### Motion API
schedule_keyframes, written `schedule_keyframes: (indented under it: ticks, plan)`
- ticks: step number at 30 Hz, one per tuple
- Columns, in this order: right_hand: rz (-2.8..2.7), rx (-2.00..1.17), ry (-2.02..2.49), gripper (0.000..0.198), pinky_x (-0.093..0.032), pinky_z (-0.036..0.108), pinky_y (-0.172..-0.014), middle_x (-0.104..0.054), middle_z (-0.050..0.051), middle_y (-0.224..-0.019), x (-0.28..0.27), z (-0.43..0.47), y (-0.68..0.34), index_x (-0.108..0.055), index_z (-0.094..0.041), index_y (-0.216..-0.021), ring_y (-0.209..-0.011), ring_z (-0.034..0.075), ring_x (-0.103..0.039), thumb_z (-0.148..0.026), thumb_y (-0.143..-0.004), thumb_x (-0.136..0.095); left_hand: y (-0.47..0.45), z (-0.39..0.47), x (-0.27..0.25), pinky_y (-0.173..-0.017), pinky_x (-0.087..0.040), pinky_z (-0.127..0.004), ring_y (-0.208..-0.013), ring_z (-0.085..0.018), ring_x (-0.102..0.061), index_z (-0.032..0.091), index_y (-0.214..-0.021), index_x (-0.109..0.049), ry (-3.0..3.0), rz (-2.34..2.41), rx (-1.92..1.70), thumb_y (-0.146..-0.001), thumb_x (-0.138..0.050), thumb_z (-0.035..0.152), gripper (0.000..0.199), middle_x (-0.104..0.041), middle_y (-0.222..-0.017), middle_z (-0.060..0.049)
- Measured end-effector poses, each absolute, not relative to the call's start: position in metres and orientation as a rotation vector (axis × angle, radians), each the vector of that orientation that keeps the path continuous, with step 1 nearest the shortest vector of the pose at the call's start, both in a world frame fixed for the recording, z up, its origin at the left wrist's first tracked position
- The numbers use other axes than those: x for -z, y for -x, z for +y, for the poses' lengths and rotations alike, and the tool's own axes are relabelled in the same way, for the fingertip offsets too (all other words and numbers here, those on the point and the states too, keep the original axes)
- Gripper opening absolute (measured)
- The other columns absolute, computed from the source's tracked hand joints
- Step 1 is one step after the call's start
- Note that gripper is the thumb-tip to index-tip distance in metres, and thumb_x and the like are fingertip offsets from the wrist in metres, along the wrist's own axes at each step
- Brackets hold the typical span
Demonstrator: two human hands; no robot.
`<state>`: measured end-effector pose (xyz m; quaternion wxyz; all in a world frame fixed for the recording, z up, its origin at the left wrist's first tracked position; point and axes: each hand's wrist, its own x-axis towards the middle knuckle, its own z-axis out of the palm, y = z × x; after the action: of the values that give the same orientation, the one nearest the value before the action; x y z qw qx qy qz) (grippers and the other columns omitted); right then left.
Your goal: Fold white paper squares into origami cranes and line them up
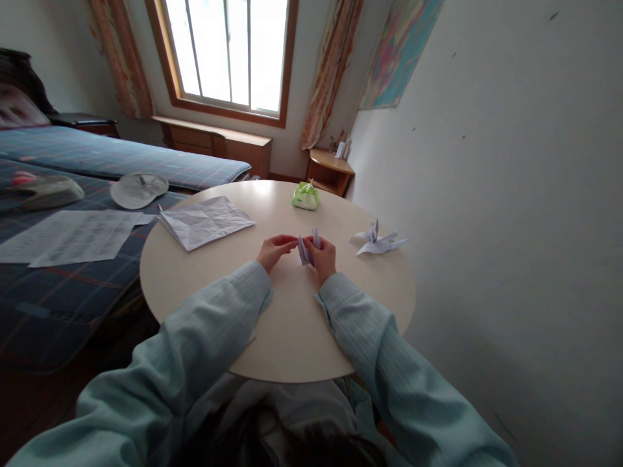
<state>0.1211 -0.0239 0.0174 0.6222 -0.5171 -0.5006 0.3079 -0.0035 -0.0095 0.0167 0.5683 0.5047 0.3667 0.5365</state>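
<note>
A small piece of folded white paper (304, 251) stands upright above the middle of the round table, with two pointed flaps sticking up. My right hand (324, 259) grips it from the right, fingers and thumb closed around its side. From the left, my left hand (273, 251) reaches in with thumb and forefinger pinched together at the tip of the left flap. Exactly how much paper lies between those fingertips is too small to make out. To the right lie folded paper cranes (377, 241), their wings spread and overlapping.
The round cream table (204, 285) carries a creased paper sheet (209, 222) at the left and a green tissue pack (305, 196) at the back. Left of it, a bed (97, 292) holds printed sheets (80, 237) and a white cap (139, 190). A wall (496, 246) borders the right.
</note>
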Motion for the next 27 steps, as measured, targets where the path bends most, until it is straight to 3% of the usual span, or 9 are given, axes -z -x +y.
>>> schedule_keyframes:
  ticks: [14,27]
  plan:
    - [-1.106,-0.834,1.144,0.028,-0.041,0.022,-0.052,-0.063,0.001,-0.058,-0.0137,-0.0214,-0.1194,-0.066,-0.013,-0.069,-0.051,0.01,-0.05,-0.035,-0.052,-0.065,0.0033,-0.0074,-0.0173,-0.058,-0.039,-0.024,-0.061,-0.012,-0.054,0.015,-0.073,-0.066,-1.267,0.886,-1.279,-0.048,-0.07,0.042,0.037,-0.064,-0.067,-0.004]
    - [-1.07,-0.86,1.157,0.033,-0.041,0.023,-0.054,-0.063,0.002,-0.059,-0.0142,-0.0208,-0.1194,-0.066,-0.012,-0.068,-0.055,0.011,-0.053,-0.039,-0.051,-0.065,0.0027,-0.0077,-0.0177,-0.067,-0.042,-0.028,-0.065,-0.013,-0.054,0.014,-0.07,-0.066,-1.285,0.874,-1.384,-0.049,-0.07,0.037,0.032,-0.065,-0.068,-0.004]
